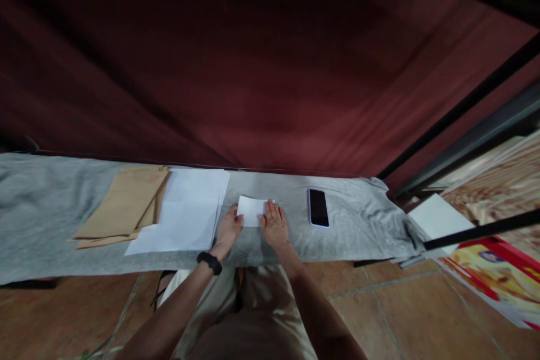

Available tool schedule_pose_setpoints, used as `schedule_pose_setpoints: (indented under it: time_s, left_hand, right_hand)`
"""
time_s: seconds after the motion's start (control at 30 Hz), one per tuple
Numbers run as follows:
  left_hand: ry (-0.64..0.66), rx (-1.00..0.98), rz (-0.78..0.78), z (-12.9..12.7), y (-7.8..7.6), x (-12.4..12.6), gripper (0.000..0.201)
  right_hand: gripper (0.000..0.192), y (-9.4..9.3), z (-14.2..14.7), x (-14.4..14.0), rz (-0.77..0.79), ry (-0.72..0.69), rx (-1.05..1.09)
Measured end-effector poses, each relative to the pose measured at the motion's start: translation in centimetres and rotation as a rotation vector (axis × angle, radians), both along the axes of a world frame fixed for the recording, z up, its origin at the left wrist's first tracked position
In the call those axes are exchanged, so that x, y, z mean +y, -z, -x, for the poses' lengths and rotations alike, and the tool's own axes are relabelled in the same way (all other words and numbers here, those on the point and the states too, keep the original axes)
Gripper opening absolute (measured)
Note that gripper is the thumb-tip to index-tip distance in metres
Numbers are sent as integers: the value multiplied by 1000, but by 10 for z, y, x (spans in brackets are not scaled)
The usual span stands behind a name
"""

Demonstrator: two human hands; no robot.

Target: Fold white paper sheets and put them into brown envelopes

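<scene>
A small folded white paper (pixel 251 211) lies flat on the grey cloth (pixel 50 208) that covers the tabletop, near the middle of the person's reach. Both hands rest on it. The left hand (pixel 229 230) presses its thumb and fingertips against the paper's left edge; a black wristband (pixel 210 262) sits on that wrist. The right hand (pixel 274 224) lies palm down, fingers extended and together, covering the paper's right edge. Neither hand is clenched; both are flat and pressing the paper, not lifting it.

Just left of the left hand lies a stack of white sheets (pixel 185 211), its near corner reaching the cloth's front edge. Left of that stack, and partly overlapped by it, lie brown paper envelopes (pixel 124 205). To the right of the right hand, set apart from it, a dark-screened phone (pixel 318 207) lies face up on the cloth. A dark red curtain (pixel 253 67) hangs behind the tabletop. Tiled floor (pixel 379 304) shows below the front edge.
</scene>
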State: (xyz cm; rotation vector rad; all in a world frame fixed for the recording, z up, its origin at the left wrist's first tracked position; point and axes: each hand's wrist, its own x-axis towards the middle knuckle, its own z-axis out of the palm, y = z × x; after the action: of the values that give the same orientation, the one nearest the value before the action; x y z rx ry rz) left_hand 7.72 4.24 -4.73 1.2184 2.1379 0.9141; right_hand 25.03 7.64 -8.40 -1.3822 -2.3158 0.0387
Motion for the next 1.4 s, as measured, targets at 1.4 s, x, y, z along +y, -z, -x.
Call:
schedule_pose_setpoints:
  time_s: [1.4]
  left_hand:
    - [195, 555, -75, -39, 17, -32, 61]
  right_hand:
    - [58, 9, -18, -8, -101, 45, -16]
